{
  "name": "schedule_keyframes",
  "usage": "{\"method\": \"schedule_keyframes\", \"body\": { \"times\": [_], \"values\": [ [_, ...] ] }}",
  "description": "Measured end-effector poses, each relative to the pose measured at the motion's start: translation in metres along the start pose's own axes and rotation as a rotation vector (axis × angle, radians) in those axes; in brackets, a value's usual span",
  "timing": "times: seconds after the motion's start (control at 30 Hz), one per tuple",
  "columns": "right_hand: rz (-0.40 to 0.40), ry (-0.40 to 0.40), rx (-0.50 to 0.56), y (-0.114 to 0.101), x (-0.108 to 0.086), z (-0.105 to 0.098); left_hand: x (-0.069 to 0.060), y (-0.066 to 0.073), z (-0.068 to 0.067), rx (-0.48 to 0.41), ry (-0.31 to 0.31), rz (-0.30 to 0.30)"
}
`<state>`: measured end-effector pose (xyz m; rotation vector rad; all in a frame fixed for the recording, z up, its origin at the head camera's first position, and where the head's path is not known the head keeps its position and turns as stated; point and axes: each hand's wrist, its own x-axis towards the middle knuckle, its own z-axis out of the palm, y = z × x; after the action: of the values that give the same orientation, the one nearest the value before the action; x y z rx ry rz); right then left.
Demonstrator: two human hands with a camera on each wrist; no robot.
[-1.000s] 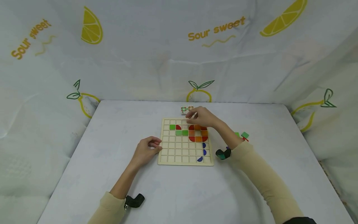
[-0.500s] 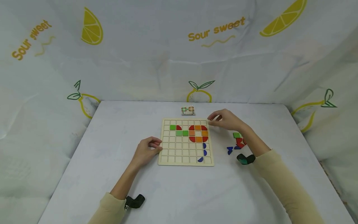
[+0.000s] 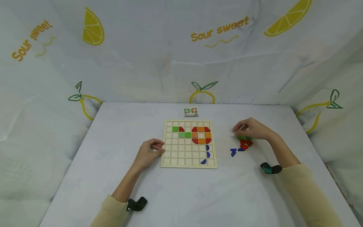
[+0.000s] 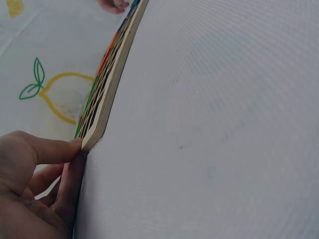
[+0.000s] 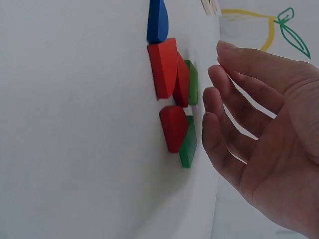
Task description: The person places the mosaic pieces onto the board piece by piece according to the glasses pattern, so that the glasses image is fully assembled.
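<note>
A pale wooden grid board [image 3: 185, 156] lies on the table, its upper squares bearing green [image 3: 185, 135], red and orange tiles. Three blue half-round tiles [image 3: 208, 154] sit lower on its right side. My left hand [image 3: 147, 153] holds the board's left edge; the left wrist view shows thumb and finger pinching near a corner. To the right of the board, my right hand [image 3: 253, 129] hovers over loose pieces, fingers loosely bent around nothing. In the right wrist view, red pieces [image 5: 163, 69], green pieces [image 5: 188, 144] and a blue piece [image 5: 158, 22] lie beside its fingertips.
A small pattern card [image 3: 191, 111] lies behind the board. More blue pieces [image 3: 233, 152] are right of the board. A white cloth with lemon prints [image 3: 141, 72] hangs behind the table and at both sides.
My right hand has moved from above the board's top edge rightward and nearer, to the loose pieces, uncovering the card. My left hand and the board have stayed put.
</note>
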<state>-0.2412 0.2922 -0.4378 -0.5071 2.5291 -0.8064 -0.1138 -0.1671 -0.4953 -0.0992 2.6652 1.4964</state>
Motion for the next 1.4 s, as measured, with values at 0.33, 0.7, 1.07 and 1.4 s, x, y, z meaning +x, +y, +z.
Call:
{"method": "schedule_keyframes", "body": {
  "times": [0.33,0.7,1.07,1.4],
  "values": [
    [0.015,-0.069,0.087,0.026,-0.024,-0.004,0.0,0.0,0.001,-0.011,-0.005,-0.013],
    [-0.062,-0.06,0.083,0.031,-0.025,-0.001,-0.001,0.001,0.0,-0.007,0.0,-0.012],
    [-0.071,-0.02,0.002,0.029,-0.017,0.006,-0.002,0.001,0.0,-0.013,0.003,-0.012],
    [-0.042,-0.022,-0.008,0.031,-0.018,0.008,-0.001,0.0,0.001,-0.014,0.003,-0.013]
  ]
}}
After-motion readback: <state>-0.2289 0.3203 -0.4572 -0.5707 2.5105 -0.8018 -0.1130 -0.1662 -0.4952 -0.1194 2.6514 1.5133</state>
